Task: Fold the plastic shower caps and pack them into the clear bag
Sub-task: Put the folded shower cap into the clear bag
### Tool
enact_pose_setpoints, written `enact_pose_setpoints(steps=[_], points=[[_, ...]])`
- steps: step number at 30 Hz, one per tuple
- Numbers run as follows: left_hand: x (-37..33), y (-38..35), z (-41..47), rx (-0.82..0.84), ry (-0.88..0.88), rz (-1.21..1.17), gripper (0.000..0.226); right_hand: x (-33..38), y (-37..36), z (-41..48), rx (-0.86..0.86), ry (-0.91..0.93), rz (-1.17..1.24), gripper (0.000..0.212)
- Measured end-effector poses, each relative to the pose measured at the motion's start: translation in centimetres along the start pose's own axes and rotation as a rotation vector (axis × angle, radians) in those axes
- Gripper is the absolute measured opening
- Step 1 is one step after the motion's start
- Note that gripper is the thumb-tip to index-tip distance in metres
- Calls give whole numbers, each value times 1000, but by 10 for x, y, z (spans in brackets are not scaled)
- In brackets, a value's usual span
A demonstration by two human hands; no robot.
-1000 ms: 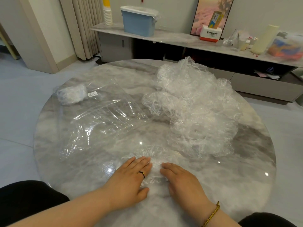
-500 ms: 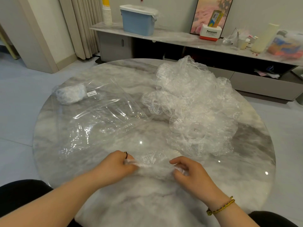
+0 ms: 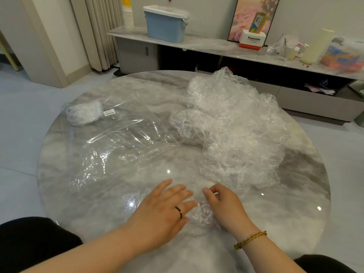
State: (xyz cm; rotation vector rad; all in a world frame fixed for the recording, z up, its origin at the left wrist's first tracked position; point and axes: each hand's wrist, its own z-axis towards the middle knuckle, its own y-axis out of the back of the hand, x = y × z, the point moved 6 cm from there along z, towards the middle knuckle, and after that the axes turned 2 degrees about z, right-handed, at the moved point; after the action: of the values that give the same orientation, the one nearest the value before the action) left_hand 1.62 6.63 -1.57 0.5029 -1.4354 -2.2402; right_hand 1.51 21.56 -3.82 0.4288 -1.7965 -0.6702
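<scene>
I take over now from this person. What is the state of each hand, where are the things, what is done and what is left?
Left hand: open, fingers flat, pressing the shower cap on the table.
Right hand: fingers curled, seems to pinch that cap's right edge.
Clear bag: at left, flat, a white bundle at its far end.
Done: cap partly folded.
To do: finish it, bag it, then the pile of caps.
</scene>
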Motion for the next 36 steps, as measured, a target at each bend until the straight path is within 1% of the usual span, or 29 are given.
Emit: enact_pose_setpoints(steps=[2,4,6,7,8,10,11,12,13,15,17,18,19,21,22,23,24,26,29,32,33,34,35,36], points=[[-3,-15,-5,84,-3,45,40,1,1,-2,52,-54,86,17],[5,-21,-5,133,57,21,46,0,2,-7,178,-122,183,17],[17,-22,-5,143,180,-72,46,-2,3,-12,318,-152,192,27],[22,-19,-3,164,255,-115,47,-3,4,-14,358,-148,169,32],[24,-17,-1,210,323,-151,53,-3,4,-15,371,-137,155,34],[31,-15,1,211,431,-208,69,-3,5,-14,333,-112,162,34],[36,-18,-2,227,476,-240,64,-3,5,-13,298,-99,167,32],[38,-21,-2,271,501,-290,50,-2,4,-12,258,-81,167,31],[42,-20,-1,272,538,-342,39,-2,2,-10,218,-56,158,30],[49,-19,-1,222,590,-399,32,-1,-2,-7,144,-20,153,28],[52,-18,0,228,628,-388,29,-3,-7,-5,87,-39,188,25],[53,-15,2,197,611,-326,28,-4,-8,-4,62,-46,203,23],[54,-11,5,121,555,-225,27,-4,-8,-3,29,-42,193,21],[46,-4,7,-69,361,-56,26,-6,-6,-1,-28,-34,171,18],[37,-4,8,-99,276,-12,24,-7,-5,-1,-44,-47,192,16],[26,-8,8,-72,200,24,31,-8,-5,-1,-51,-64,215,16],[18,-15,7,-1,145,39,43,-9,-5,0,-52,-78,225,17],[6,-26,4,159,117,76,62,-10,-7,0,-42,-88,199,23],[12,-43,-1,319,163,103,70,-5,-6,-2,-44,-49,92,32],[21,-48,-6,371,227,118,73,1,-5,-5,-26,-3,-121,43],[21,-51,-8,409,239,118,73,4,-4,-7,-34,16,-228,44],[20,-53,-11,436,247,114,73,10,-1,-9,-103,86,-389,42],[18,-54,-12,458,253,109,73,18,1,-11,-228,193,-548,41],[16,-55,-13,469,264,109,72,23,-1,-14,-329,294,-606,42]])
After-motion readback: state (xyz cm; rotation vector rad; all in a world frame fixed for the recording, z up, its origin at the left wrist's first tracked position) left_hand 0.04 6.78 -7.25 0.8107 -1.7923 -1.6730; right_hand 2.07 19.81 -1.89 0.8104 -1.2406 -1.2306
